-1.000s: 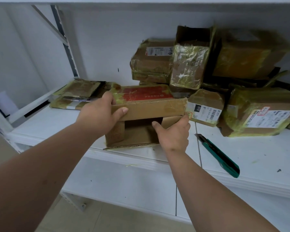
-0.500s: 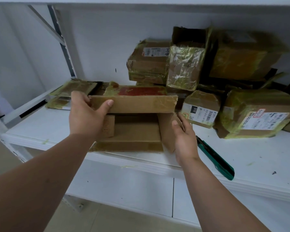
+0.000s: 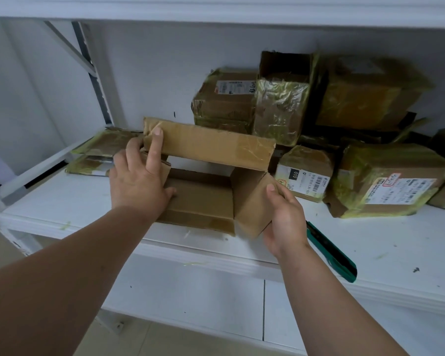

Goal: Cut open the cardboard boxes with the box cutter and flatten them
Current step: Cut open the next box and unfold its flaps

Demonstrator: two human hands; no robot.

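Observation:
An opened brown cardboard box (image 3: 201, 199) lies on the white shelf (image 3: 62, 201) with its open end toward me and its flaps spread. My left hand (image 3: 139, 186) holds the box's left side. Its index finger lies straight on the raised top flap (image 3: 211, 145), and its thumb rests on the bottom panel. My right hand (image 3: 285, 217) grips the right flap (image 3: 249, 201), thumb on the inner face and fingers behind. The green box cutter (image 3: 332, 253) lies on the shelf just right of my right wrist, untouched.
Several taped parcels (image 3: 385, 181) are piled at the back right against the wall. Flattened cardboard (image 3: 103, 150) is stacked at the back left beside the shelf's metal upright (image 3: 93, 73). A higher shelf board runs overhead. The shelf's front edge is under my forearms.
The box's flaps have spread wider: the top flap swung up and the right flap came out toward me. My left hand slid to the box's left side, and my right hand followed the right flap.

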